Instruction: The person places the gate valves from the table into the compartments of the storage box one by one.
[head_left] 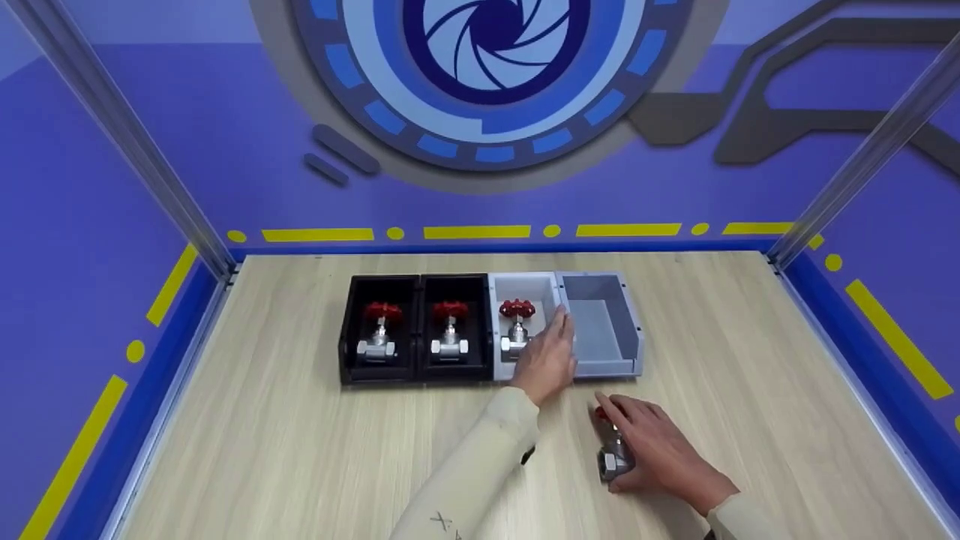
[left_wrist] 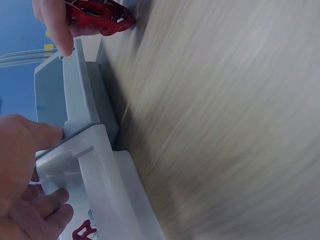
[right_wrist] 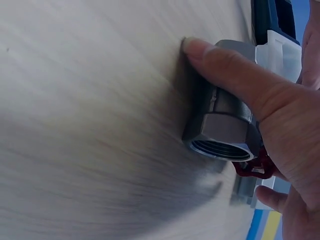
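My left hand (head_left: 547, 362) is at the divider between the white bin (head_left: 493, 367) and the grey bin (head_left: 634, 319). Its thumb (left_wrist: 47, 136) lies on the grey bin's side and its curled fingers (left_wrist: 55, 210) reach into the white bin, pinching the wall between them. Inside the white bin a gate valve (head_left: 517, 330) with a red handwheel stands partly behind that hand. My right hand (head_left: 660, 446) grips another metal valve (head_left: 613, 461) at the table surface in front of the grey bin. The thumb lies along its body, a threaded opening (right_wrist: 222, 149) faces the wrist camera, and the palm covers much of the red handwheel.
Two black bins (head_left: 416, 371) adjoin the white one on the left, holding a red-handled valve (head_left: 381, 337) and a similar valve (head_left: 450, 337). The bins form a row on a wooden table (head_left: 300, 450). Blue printed panels (head_left: 187, 150) enclose its back and sides.
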